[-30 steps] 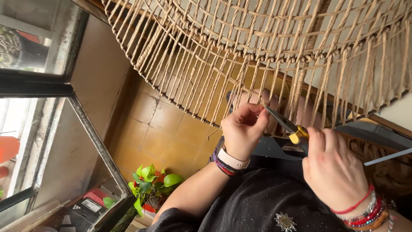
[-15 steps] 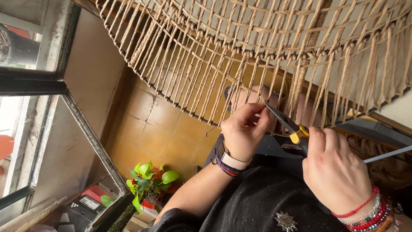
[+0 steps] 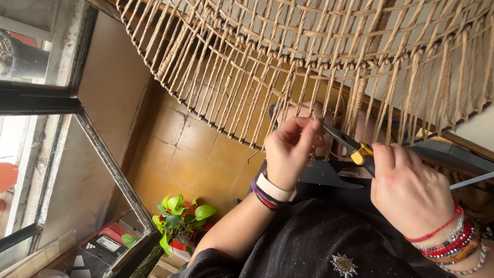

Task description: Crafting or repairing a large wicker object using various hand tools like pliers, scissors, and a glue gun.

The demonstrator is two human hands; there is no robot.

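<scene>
Left hand [image 3: 288, 152] pinches thin cord end at woven cord panel [image 3: 309, 62], fingers closed on it. Right hand [image 3: 409, 193] grips pliers [image 3: 345, 144] shut, tips at same cord. Risk: slip nicks fingertip; hard pull frays strand.

A single head-worn camera looks down, close over both hands, the picture tilted well off level. The woven cord frame [image 3: 309, 67] fills the top, the tiled floor [image 3: 190, 154] the middle, and a window [image 3: 41, 118] the left edge.
</scene>
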